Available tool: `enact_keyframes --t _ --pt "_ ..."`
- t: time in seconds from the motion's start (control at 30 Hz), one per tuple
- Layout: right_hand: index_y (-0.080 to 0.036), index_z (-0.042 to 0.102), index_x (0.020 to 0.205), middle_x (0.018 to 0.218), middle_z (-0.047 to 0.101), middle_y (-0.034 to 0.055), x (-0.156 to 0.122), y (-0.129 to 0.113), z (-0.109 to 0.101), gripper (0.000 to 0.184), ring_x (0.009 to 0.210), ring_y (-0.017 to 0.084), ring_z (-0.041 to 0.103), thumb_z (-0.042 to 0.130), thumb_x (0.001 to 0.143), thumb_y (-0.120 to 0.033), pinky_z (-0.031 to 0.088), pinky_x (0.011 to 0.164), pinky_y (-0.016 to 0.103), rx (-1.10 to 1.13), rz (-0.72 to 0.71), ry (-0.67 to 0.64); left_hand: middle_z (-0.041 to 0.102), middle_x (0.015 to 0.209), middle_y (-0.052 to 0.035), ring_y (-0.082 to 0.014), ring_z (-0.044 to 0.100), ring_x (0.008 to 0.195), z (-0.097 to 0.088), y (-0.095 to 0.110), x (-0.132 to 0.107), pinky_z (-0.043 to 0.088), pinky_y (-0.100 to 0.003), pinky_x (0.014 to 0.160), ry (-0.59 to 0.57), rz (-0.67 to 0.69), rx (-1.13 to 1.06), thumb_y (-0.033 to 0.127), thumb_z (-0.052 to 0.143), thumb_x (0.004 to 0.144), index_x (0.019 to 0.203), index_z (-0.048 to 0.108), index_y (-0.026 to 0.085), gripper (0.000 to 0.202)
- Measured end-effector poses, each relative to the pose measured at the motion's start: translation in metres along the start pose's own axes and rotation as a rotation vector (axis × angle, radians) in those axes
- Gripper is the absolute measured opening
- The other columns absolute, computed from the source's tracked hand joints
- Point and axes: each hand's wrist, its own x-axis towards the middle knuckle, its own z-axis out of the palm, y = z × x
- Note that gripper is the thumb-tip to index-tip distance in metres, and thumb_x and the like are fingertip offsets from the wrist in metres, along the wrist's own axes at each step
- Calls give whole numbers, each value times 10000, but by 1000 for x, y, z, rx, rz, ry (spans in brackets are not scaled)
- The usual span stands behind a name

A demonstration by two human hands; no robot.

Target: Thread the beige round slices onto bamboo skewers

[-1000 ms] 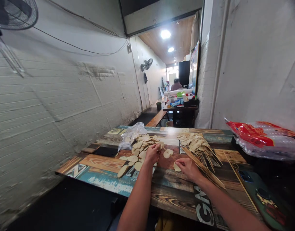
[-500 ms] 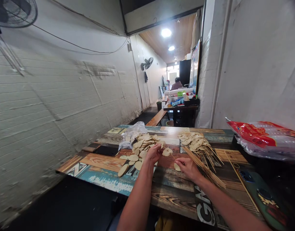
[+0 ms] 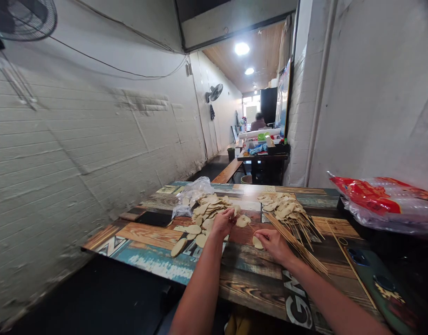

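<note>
My left hand [image 3: 225,223] is closed, its fingertips pinching a thin beige slice [image 3: 236,210]. Between thumb and fingers of my right hand [image 3: 271,241] is a thin wooden skewer [image 3: 252,227], pointing toward the left hand. A second beige slice [image 3: 243,221] is at the skewer's far end. Under the right fingertips another slice [image 3: 257,242] lies on the table. Left of my hands spreads a heap of loose slices [image 3: 210,207]. To the right lie a pile of skewered slices [image 3: 283,204] and a bundle of bare skewers [image 3: 301,249].
The patchwork wooden table [image 3: 147,235] holds a clear plastic bag [image 3: 196,188], a dark flat object [image 3: 154,218] and a green phone [image 3: 377,279]. A red-and-clear package [image 3: 384,200] is at the right. Farther back, a person [image 3: 258,123] sits beyond a cluttered table [image 3: 262,156].
Almost nothing differs. Both hands stay in place, with the slice and the skewer still held; the view has shifted very slightly.
</note>
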Motion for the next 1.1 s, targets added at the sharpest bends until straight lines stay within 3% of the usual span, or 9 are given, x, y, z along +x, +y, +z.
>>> enact_keyframes --t 0.4,0.63,0.9,1.1 --pt "-193 640 584 532 612 16 -1 -5 -1 402 584 166 564 435 872 -384 360 536 243 -66 25 -11 652 715 -21 -121 562 612 7 -1 -7 472 -241 610 6 81 119 298 781 633 739 711 178 176" --pt "-182 716 696 563 651 29 -1 -4 0 392 616 185 606 429 878 -378 398 558 254 -58 22 -16 687 763 -47 -146 589 685 10 -3 -6 493 -259 664 75 150 86 327 792 613 762 731 167 227" --pt "-183 698 650 553 646 31 -1 -3 0 420 613 184 603 410 886 -377 400 571 260 -71 20 -10 661 690 -25 -127 562 598 11 -8 -8 454 -240 591 11 126 169 356 792 604 757 751 171 244" --pt "-177 743 737 715 737 60 2 0 2 380 683 204 648 435 865 -359 442 628 274 -58 31 48 679 719 -36 -133 578 618 19 -12 -11 441 -235 573 -13 126 165 423 833 549 758 739 146 359"
